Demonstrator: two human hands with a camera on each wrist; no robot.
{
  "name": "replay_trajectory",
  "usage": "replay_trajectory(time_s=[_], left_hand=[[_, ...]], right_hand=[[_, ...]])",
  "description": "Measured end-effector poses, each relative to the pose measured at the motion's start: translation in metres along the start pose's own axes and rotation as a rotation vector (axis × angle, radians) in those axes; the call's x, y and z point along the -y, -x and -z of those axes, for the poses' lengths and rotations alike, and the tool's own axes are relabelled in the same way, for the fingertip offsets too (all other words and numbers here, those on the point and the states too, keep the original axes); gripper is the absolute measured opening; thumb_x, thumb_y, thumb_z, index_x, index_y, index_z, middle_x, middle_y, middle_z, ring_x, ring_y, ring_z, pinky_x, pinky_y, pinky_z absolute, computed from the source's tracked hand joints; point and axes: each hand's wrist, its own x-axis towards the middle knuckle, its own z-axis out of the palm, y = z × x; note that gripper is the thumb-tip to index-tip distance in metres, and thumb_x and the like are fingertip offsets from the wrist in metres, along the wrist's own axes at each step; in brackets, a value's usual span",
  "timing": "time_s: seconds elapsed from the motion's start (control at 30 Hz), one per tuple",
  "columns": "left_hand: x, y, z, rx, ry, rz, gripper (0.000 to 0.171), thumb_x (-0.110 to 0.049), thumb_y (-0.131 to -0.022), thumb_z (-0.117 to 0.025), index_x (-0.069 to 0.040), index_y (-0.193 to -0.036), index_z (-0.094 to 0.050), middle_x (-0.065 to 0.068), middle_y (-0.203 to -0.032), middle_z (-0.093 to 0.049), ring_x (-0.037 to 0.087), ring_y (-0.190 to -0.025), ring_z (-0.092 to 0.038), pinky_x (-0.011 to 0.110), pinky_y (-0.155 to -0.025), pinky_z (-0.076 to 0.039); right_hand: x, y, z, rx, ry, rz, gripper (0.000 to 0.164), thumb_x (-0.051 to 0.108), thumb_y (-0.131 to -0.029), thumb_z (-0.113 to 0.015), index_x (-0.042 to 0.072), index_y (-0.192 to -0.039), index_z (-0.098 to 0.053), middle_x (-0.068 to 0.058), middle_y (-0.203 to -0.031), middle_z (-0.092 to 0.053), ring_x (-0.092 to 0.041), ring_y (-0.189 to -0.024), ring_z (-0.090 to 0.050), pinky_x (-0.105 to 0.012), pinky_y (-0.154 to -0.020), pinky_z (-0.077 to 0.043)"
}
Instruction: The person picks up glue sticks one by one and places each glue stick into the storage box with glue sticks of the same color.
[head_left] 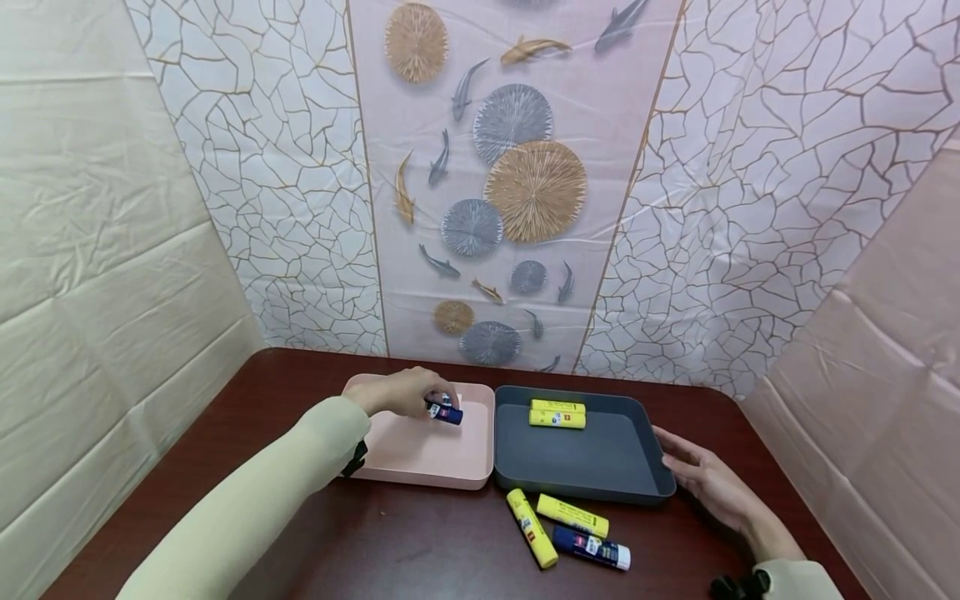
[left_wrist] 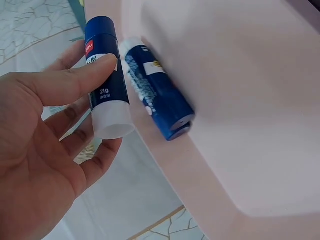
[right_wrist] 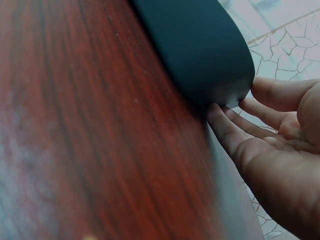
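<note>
My left hand point(head_left: 405, 392) pinches a dark blue glue stick point(left_wrist: 106, 75) with a white end between thumb and fingers, over the pink tray point(head_left: 427, 454). Inside that tray, blue glue sticks point(left_wrist: 159, 92) lie side by side against the wall in the left wrist view. At the right, my right hand point(head_left: 708, 479) has its fingers extended, fingertips at the outer side of the dark grey tray point(head_left: 600, 454). Its thumb and fingertips meet the tray's rounded corner in the right wrist view. Two yellow glue sticks point(head_left: 557, 419) lie near the back of the grey tray.
In front of the grey tray, two yellow glue sticks, one slanted point(head_left: 532, 529) and one beside it point(head_left: 573, 517), lie on the dark wooden table point(head_left: 420, 550). A blue glue stick point(head_left: 581, 544) with a white end lies next to them. Patterned cloth walls enclose the table.
</note>
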Motion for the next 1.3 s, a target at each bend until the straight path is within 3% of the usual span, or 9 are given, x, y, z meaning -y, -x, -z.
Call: replay_trajectory(time_s=[0.5,0.83,1.13,1.3], left_hand=[[-0.001,-0.014,-0.01,0.028,-0.08,0.022,0.048,0.008,-0.081,-0.074,-0.023,-0.118,-0.075,0.004,-0.113,-0.069,0.023,-0.107,-0.063,0.043,-0.095,-0.05],[0.003,-0.012,-0.017,0.045,-0.072,0.032,0.051,0.014,-0.083,-0.074,-0.024,-0.117,-0.074,-0.001,-0.113,-0.067,0.018,-0.103,-0.057,0.04,-0.098,-0.048],[0.003,-0.011,-0.017,0.051,-0.067,0.01,0.052,0.017,-0.08,-0.07,-0.02,-0.117,-0.071,0.0,-0.099,-0.061,0.018,-0.093,-0.053,0.035,-0.087,-0.046],[0.0,-0.01,-0.018,0.054,-0.079,-0.004,0.048,0.015,-0.081,-0.071,-0.018,-0.114,-0.066,0.002,-0.101,-0.059,0.018,-0.093,-0.051,0.035,-0.085,-0.044]], right_hand=[[0.001,0.001,0.0,0.006,-0.014,0.011,0.07,0.018,-0.111,-0.051,0.002,-0.166,-0.011,-0.027,-0.17,-0.006,0.004,-0.126,-0.055,-0.018,-0.1,-0.047],[0.001,0.001,0.001,0.003,-0.01,0.006,0.07,0.019,-0.111,-0.051,0.002,-0.166,-0.01,-0.027,-0.17,-0.006,0.005,-0.126,-0.055,-0.018,-0.1,-0.047],[0.001,0.0,0.0,0.009,-0.012,0.004,0.07,0.019,-0.111,-0.05,0.002,-0.166,-0.01,-0.027,-0.17,-0.005,0.005,-0.126,-0.055,-0.018,-0.1,-0.047],[0.001,0.0,0.0,0.005,-0.015,-0.003,0.071,0.02,-0.111,-0.051,0.003,-0.166,-0.01,-0.026,-0.17,-0.005,0.005,-0.126,-0.055,-0.019,-0.1,-0.048]])
